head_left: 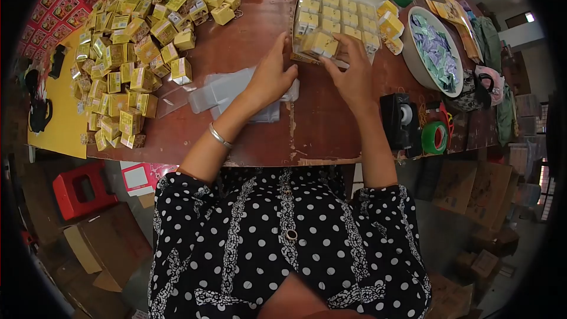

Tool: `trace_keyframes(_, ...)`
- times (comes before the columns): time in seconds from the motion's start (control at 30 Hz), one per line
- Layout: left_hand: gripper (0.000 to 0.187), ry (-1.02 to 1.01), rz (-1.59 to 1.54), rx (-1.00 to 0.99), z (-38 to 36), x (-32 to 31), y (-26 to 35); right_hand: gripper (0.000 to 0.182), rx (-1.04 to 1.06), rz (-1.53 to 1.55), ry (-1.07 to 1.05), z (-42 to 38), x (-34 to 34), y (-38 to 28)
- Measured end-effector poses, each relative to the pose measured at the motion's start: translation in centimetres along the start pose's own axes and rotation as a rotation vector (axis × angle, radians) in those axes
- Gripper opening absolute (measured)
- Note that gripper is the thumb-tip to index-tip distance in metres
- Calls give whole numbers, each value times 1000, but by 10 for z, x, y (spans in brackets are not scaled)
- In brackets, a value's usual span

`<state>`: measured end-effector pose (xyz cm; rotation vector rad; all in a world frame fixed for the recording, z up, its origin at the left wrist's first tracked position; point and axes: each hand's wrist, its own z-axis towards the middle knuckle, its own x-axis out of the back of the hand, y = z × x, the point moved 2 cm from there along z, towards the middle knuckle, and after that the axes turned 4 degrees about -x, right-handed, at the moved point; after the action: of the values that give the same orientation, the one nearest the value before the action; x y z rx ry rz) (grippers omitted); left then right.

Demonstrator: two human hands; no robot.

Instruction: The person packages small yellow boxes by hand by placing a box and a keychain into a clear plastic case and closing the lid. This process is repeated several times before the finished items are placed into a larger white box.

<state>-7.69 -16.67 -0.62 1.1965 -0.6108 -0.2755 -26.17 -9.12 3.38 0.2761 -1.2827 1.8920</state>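
My right hand pinches a small yellow box between thumb and fingers, at the near edge of an open carton. The held box is somewhat blurred. Rows of similar yellow pieces fill the carton, and its lid stands raised behind them. To the left of the carton, my left hand has thumb and fingers apart with nothing in them. Beneath my left wrist lie flat clear plastic pieces on the table. A large heap of small yellow wrapped boxes spreads over the table's left side.
At the right stands a white tub of green and purple packets. Nearer are a black tape dispenser and a green tape roll. Loose yellow pieces lie beside the carton. A red stool is below left.
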Motion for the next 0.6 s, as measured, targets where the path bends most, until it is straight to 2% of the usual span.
trace_keyframes(0.1,77,-41,-37,6,10,-5,-3,55,86,-21,29,2,-10,4)
trace_keyframes(0.23,76,-18,62,-5,18,-9,-12,58,47,-20,-4,6,-19,12)
trace_keyframes(0.3,76,-44,6,7,21,-4,-7,59,136,-94,-33,8,-26,20)
trace_keyframes(0.43,74,-66,-41,7,26,-2,-16,56,157,-208,-9,1,-37,15)
trace_keyframes(0.47,74,-62,-40,5,26,-4,-20,54,115,-256,-20,0,-39,12)
trace_keyframes(0.53,60,40,49,-105,24,-8,-24,52,75,-303,-29,-1,-42,9)
trace_keyframes(0.6,61,46,53,-88,25,-10,-28,52,57,-281,-56,0,-48,12)
